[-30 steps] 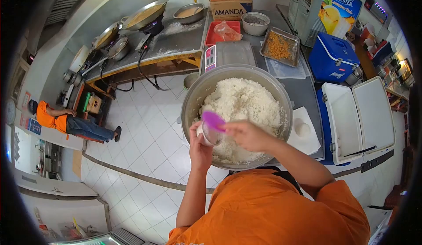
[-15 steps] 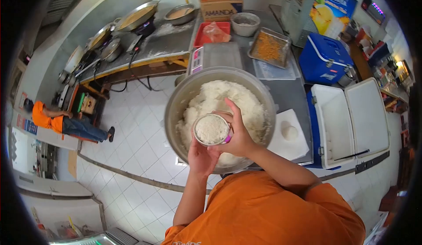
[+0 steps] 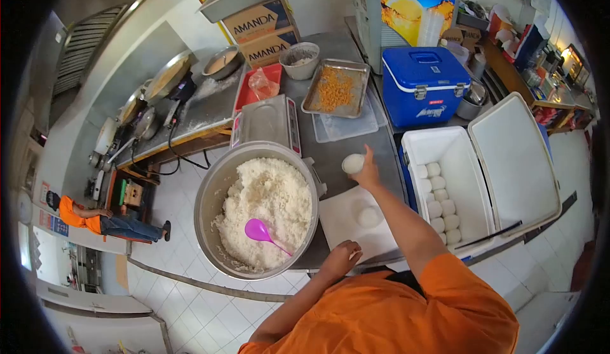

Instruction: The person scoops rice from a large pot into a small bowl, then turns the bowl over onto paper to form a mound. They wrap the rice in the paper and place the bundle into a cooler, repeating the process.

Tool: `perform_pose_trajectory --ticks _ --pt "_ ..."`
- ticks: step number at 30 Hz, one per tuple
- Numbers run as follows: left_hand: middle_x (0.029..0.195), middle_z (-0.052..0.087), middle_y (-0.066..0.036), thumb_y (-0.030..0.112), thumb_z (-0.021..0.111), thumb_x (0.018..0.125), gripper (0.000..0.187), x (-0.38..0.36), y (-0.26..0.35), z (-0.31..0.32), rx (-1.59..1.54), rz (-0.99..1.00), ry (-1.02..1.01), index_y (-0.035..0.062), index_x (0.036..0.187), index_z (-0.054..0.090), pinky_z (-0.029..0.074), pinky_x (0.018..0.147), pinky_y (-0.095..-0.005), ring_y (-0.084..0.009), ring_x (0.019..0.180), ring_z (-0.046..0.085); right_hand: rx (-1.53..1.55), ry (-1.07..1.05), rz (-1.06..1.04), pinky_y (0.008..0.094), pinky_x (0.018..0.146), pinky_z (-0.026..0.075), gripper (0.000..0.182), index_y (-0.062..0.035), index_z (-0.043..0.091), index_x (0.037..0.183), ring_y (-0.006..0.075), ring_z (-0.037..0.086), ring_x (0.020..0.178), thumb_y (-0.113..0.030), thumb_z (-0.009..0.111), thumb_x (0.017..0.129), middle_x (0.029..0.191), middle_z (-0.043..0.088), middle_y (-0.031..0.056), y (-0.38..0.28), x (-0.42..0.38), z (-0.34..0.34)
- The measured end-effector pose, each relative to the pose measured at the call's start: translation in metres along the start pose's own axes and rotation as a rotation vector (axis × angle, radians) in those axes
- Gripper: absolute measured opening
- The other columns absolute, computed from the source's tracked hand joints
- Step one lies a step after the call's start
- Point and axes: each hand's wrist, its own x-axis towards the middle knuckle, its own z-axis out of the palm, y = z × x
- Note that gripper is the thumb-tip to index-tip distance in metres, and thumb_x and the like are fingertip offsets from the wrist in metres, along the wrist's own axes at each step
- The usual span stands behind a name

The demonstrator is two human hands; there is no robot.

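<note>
A large metal pot (image 3: 211,250) holds white rice (image 3: 267,192), with a pink spoon (image 3: 257,229) lying on top. My right hand (image 3: 367,173) is wrapped round a small cup (image 3: 353,163) of rice, held above the counter. Below it, a white sheet (image 3: 333,214) bears a round white portion of rice (image 3: 370,217). My left hand (image 3: 343,259) is at the near edge of the sheet, its fingers curled; whether they pinch anything is too small to tell.
An open white cooler (image 3: 416,139) on the right holds several round white portions. Behind are a blue cooler (image 3: 422,78), a tray of orange bits (image 3: 337,88), a scale (image 3: 264,125) and a red tray (image 3: 274,74). A person in orange (image 3: 82,215) is far left.
The view has turned right. My right hand has carried the cup from over the pot to the sheet. My left hand has let go of the cup. The pink spoon now lies in the rice.
</note>
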Motion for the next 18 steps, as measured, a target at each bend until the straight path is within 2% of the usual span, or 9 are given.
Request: perform_pose_trajectory --ticks 2,3,5,7,8,9,13,17,18 --pt "0.137 0.063 -0.019 0.017 0.076 0.090 0.034 0.003 -0.020 0.036 0.227 0.118 0.357 0.0032 0.120 0.067 0.050 0.105 -0.0500 -0.0393 0.124 0.060 0.099 0.003 -0.120 0.0492 0.107 0.048 0.116 -0.0146 0.024 0.158 0.0435 0.061 0.122 -0.020 0.096 0.067 0.128 0.065 0.0205 0.007 -0.004 0.001" --pt "0.137 0.063 -0.019 0.017 0.076 0.090 0.034 0.000 -0.025 0.042 0.237 0.109 0.362 0.0032 0.120 0.067 0.050 0.105 -0.0500 -0.0393 0.124 0.060 0.112 -0.002 -0.125 0.0492 0.107 0.048 0.116 -0.0146 0.024 0.158 0.0435 0.061 0.122 -0.020 0.096 0.067 0.128 0.065 0.0205 0.006 -0.008 -0.004" --pt "0.139 0.063 -0.020 0.016 0.078 0.087 0.032 -0.002 -0.032 0.055 0.346 0.164 0.407 0.0032 0.114 0.068 0.047 0.111 -0.0495 -0.0416 0.130 0.058 0.109 0.147 -0.322 0.0472 0.100 0.050 0.075 -0.0106 0.052 0.137 0.0386 0.064 0.114 -0.017 0.091 0.073 0.117 0.069 0.0155 -0.002 -0.019 -0.029" --pt "0.141 0.062 -0.020 0.015 0.077 0.087 0.029 -0.002 -0.041 0.063 0.323 0.157 0.423 0.0030 0.112 0.069 0.047 0.112 -0.0490 -0.0417 0.132 0.056 0.136 0.075 -0.340 0.0481 0.091 0.051 0.032 -0.0053 0.066 0.098 0.0376 0.065 0.108 -0.016 0.086 0.076 0.108 0.070 0.0150 0.008 -0.046 -0.057" --pt "0.142 0.062 -0.019 0.013 0.077 0.087 0.026 -0.003 -0.046 0.065 0.301 0.158 0.422 0.0028 0.110 0.070 0.046 0.113 -0.0484 -0.0418 0.135 0.055 0.116 0.025 -0.278 0.0465 0.085 0.052 0.026 -0.0049 0.065 0.091 0.0358 0.067 0.098 -0.015 0.084 0.077 0.098 0.071 0.0139 0.013 -0.069 -0.071" --pt "0.142 0.062 -0.019 0.013 0.077 0.087 0.026 -0.004 -0.050 0.067 0.299 0.159 0.425 0.0028 0.110 0.070 0.046 0.113 -0.0484 -0.0418 0.135 0.055 0.095 -0.020 -0.212 0.0448 0.078 0.053 0.021 -0.0045 0.065 0.084 0.0340 0.069 0.089 -0.015 0.082 0.077 0.088 0.071 0.0129 0.018 -0.095 -0.084" --pt "0.144 0.061 -0.019 0.007 0.072 0.089 0.023 -0.008 -0.065 0.058 0.319 0.152 0.341 0.0025 0.111 0.071 0.045 0.114 -0.0480 -0.0413 0.135 0.055 0.102 -0.291 -0.209 0.0402 0.064 0.055 0.023 -0.0032 0.067 0.094 0.0329 0.070 0.069 -0.016 0.080 0.080 0.071 0.068 0.0131 0.054 -0.168 -0.112" --pt "0.138 0.063 -0.022 0.003 0.065 0.091 0.033 -0.011 -0.074 0.045 0.147 0.054 0.293 -0.0001 0.124 0.067 0.044 0.115 -0.0472 -0.0422 0.134 0.055 0.012 -0.532 -0.092 0.0428 0.073 0.056 0.035 -0.0057 0.067 0.105 0.0338 0.072 0.082 -0.024 0.083 0.079 0.082 0.071 0.0138 0.071 -0.198 -0.129" --pt "0.127 0.066 -0.024 0.000 0.063 0.091 0.039 -0.010 -0.075 0.044 0.247 0.061 0.307 -0.0017 0.131 0.064 0.044 0.114 -0.0471 -0.0426 0.130 0.057 -0.090 -0.532 -0.288 0.0450 0.083 0.054 0.041 -0.0058 0.067 0.110 0.0355 0.070 0.093 -0.028 0.085 0.080 0.095 0.072 0.0148 0.068 -0.203 -0.133"
